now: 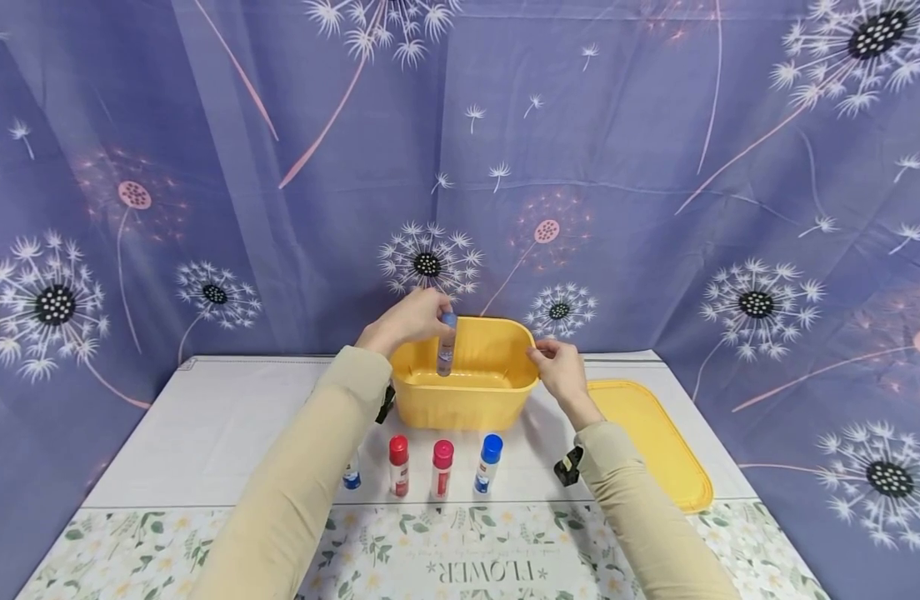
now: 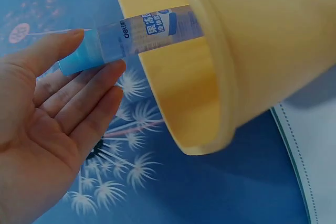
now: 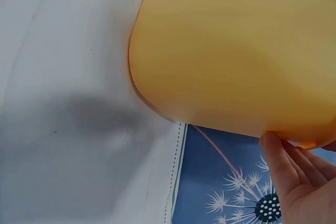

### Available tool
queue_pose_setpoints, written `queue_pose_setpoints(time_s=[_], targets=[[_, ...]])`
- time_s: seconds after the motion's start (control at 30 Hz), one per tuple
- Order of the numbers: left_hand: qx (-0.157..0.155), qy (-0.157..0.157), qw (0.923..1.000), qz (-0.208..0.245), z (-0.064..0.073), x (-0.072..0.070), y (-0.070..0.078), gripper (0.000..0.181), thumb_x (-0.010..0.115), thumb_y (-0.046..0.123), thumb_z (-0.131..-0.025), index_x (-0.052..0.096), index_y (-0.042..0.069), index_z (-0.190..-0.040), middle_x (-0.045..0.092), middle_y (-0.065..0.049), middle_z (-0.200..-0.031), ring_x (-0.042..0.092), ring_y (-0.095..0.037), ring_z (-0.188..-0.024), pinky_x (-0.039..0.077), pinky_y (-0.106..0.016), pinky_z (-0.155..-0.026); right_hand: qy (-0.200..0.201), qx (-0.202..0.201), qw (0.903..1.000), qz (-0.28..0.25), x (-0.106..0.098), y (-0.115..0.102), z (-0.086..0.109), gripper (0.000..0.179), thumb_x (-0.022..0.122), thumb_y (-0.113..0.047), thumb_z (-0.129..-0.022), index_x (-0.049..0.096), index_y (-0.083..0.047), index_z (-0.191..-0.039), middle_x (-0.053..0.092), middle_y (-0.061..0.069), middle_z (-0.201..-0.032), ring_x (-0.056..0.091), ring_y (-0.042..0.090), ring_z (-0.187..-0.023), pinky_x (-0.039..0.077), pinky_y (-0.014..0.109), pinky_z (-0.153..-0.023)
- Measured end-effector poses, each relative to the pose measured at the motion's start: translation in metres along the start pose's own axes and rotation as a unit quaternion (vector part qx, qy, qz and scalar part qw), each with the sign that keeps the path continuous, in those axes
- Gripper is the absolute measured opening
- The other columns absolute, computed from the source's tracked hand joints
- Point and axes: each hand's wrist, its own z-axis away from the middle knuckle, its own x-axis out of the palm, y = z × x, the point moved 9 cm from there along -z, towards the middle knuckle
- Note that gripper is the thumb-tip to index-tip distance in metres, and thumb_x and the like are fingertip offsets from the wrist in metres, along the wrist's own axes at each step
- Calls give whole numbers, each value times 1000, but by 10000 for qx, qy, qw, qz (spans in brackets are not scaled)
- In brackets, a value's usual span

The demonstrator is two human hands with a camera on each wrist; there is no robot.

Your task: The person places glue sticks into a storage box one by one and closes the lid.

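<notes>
My left hand [image 1: 415,318] pinches a clear glue bottle [image 1: 446,354] by its blue cap, between thumb and fingers. The bottle hangs cap up, its lower end inside the mouth of a yellow plastic bin [image 1: 460,408]. In the left wrist view the glue bottle [image 2: 157,29] shows a blue and white label, and the bin's rim [image 2: 228,103] crosses in front of its lower end. With my right hand [image 1: 561,371] I grip the bin's right end near the rim; in the right wrist view the thumb [image 3: 278,163] lies against the outer wall [image 3: 226,61].
In front of the bin stand a red-capped bottle [image 1: 398,467], a pinkish-red-capped bottle [image 1: 442,471] and a blue-capped bottle [image 1: 488,465]. Another blue-and-clear bottle [image 1: 352,473] is partly hidden by my left sleeve. A yellow lid [image 1: 655,442] lies at the right. Behind hangs a purple curtain [image 1: 325,250].
</notes>
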Motion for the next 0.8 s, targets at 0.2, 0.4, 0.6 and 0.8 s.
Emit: queue_pose_setpoints(time_s=[0.2, 0.4, 0.6, 0.8], targets=[[-446, -218, 9986, 179, -1, 13, -19, 27, 72, 17, -87, 68, 6, -112, 65, -5, -103, 57, -20, -90, 47, -35, -84, -23, -7, 10000, 65, 0, 0, 0, 26, 65, -18, -95, 69, 3, -109, 70, 17, -95, 66, 32, -81, 51, 27, -62], [-605, -304, 9974, 263, -3, 23, -31, 23, 73, 15, -84, 68, 6, -104, 63, -6, -96, 53, -19, -79, 44, -31, -70, 15, 0, 10000, 51, -1, 0, 0, 26, 65, -18, -94, 69, 3, -109, 70, 18, -96, 67, 33, -85, 53, 28, -64], [-659, -362, 9968, 283, -6, 31, -34, 20, 74, 14, -83, 67, 6, -99, 62, -6, -92, 52, -20, -79, 44, -31, -69, 63, 19, 10000, 72, -1, -1, 1, 26, 66, -18, -94, 70, 2, -109, 70, 17, -96, 67, 29, -83, 53, 29, -65], [-830, -466, 9955, 17, -7, 34, -37, 21, 74, 18, -84, 66, 8, -101, 57, -6, -98, 49, -22, -90, 43, -33, -73, 134, -2, 9998, 145, -1, -1, 2, 26, 66, -18, -94, 70, 2, -110, 71, 17, -98, 67, 27, -87, 54, 34, -71]])
